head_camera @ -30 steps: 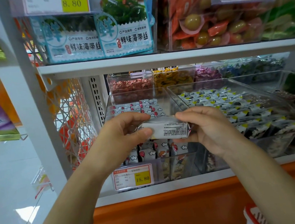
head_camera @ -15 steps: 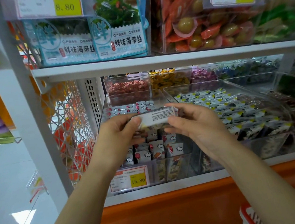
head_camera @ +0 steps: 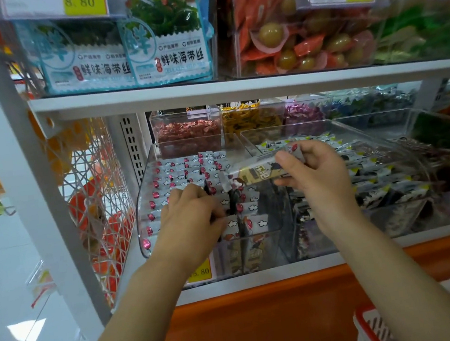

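A long silver snack packet (head_camera: 257, 170) with a tan printed side is held level over the shelf by my right hand (head_camera: 317, 179), thumb and fingers pinching its right end. Below it stands a clear plastic bin (head_camera: 146, 176) filled with several upright rows of the same silver packets (head_camera: 187, 169) marked with red dots and clouds. My left hand (head_camera: 193, 218) reaches down into the front of this bin, its fingers curled among the packets; I cannot see whether it grips one.
A second clear bin (head_camera: 372, 170) of yellow-tipped packets sits to the right. Smaller tubs of sweets (head_camera: 188, 129) stand behind. The upper shelf (head_camera: 237, 87) carries seaweed bags and egg packs. A yellow price tag (head_camera: 200, 271) fronts the bin. A red basket (head_camera: 370, 327) is at lower right.
My left hand has let go of the packet and dropped into the bin. My right hand alone now holds the packet, turned so its printed side faces me, and shifted right.
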Demonstrator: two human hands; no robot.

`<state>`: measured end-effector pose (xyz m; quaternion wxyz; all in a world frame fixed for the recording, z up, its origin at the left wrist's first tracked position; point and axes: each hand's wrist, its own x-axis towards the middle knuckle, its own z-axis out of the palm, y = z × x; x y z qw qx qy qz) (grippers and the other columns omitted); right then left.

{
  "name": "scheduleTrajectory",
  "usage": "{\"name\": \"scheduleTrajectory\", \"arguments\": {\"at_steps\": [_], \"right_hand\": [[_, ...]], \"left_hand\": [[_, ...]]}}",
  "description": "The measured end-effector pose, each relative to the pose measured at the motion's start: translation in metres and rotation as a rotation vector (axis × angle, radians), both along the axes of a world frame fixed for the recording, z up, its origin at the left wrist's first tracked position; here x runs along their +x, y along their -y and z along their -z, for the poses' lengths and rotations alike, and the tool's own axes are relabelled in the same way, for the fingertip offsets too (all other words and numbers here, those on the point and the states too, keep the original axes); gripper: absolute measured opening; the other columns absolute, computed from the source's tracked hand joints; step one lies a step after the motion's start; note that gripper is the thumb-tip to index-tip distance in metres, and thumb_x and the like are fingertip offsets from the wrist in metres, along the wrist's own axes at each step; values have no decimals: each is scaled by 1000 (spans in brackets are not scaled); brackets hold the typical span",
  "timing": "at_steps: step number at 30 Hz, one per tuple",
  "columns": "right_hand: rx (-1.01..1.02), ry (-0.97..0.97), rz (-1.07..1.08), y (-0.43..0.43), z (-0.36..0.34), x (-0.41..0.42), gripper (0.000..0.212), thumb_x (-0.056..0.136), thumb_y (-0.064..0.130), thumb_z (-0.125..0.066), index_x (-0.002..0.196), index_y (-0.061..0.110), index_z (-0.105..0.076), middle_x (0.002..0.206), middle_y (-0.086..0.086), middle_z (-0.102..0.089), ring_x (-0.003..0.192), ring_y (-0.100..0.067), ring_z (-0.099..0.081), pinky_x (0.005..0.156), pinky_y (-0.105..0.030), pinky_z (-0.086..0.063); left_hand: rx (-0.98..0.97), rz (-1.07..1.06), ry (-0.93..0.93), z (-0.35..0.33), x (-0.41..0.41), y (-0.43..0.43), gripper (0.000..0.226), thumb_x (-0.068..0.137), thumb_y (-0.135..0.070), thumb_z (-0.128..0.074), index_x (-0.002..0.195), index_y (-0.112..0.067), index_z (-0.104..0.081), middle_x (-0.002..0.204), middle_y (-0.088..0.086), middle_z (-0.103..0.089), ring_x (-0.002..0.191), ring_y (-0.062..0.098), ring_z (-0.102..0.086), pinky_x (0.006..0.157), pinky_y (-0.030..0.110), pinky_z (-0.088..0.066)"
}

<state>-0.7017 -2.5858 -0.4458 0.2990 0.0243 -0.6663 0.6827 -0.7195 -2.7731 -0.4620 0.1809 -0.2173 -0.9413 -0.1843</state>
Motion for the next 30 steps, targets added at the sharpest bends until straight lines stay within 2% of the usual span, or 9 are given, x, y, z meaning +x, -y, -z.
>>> {"name": "scheduleTrajectory", "arguments": {"at_steps": [5, 7, 11, 14, 20, 23, 26, 28, 30], "right_hand": [[354, -12, 54, 10, -3, -3, 10, 83, 22, -68, 89, 22, -60, 86, -3, -64, 78, -14, -64, 69, -29, -55], [533, -15, 67, 16, -5, -7, 15, 82, 27, -70, 93, 22, -60, 86, 8, -61, 77, -7, -58, 66, -17, -47], [835, -24, 73, 33, -6, -17, 34, 78, 34, -72, 105, 14, -62, 95, 8, -47, 85, -3, -42, 67, -6, -31], [1001, 3, 44, 41, -10, -21, 44, 77, 36, -73, 112, 13, -63, 103, 2, -53, 89, -6, -44, 67, -15, -30], [1103, 51, -39, 40, -9, -23, 39, 78, 31, -73, 110, 10, -66, 99, 3, -53, 92, -14, -51, 72, -24, -37], [1196, 94, -96, 45, -3, -22, 33, 83, 32, -67, 109, 12, -68, 105, -5, -60, 100, -20, -53, 84, -37, -44], [1320, 86, -44, 47, 0, -24, 31, 86, 43, -61, 110, 26, -67, 103, 2, -65, 104, -17, -46, 81, -32, -34], [1374, 70, -20, 48, 2, -23, 26, 88, 43, -57, 108, 28, -65, 99, 3, -64, 104, -16, -45, 79, -30, -26], [1384, 60, -37, 48, 3, -22, 19, 93, 32, -52, 107, 24, -62, 101, 2, -62, 107, -15, -45, 85, -32, -26]], "left_hand": [[-48, 0, -65, -7, 4, 2, 12, 89, -31, -58, 92, -22, -66, 107, -4, -46, 101, 17, -32, 87, 29, -31], [-84, 4, -79, -9, 7, 3, 14, 88, -33, -59, 94, -23, -66, 108, -5, -45, 103, 17, -31, 87, 29, -30], [-155, 27, -59, -10, 11, 4, 17, 89, -35, -56, 98, -25, -66, 110, -6, -44, 104, 17, -31, 88, 28, -31], [-193, 24, -83, -11, 11, 5, 20, 90, -35, -53, 104, -25, -65, 113, -5, -44, 107, 18, -32, 90, 29, -32], [-235, 41, -107, -10, 9, 8, 21, 90, -35, -53, 106, -27, -65, 114, -5, -43, 108, 18, -31, 89, 29, -29], [-92, 79, 15, -13, 8, 14, 15, 85, -37, -62, 93, -30, -71, 104, -6, -47, 101, 15, -33, 84, 26, -28], [60, 129, 53, -20, 4, 24, 5, 79, -29, -70, 79, -27, -75, 84, -12, -51, 89, 10, -38, 78, 18, -26], [111, 116, 19, -22, 1, 31, 4, 78, -26, -71, 77, -25, -75, 78, -20, -45, 86, 9, -39, 88, 19, -28], [103, 78, -17, -20, -2, 33, 7, 80, -26, -69, 85, -24, -74, 80, -22, -43, 90, 10, -36, 99, 31, -24]]}}
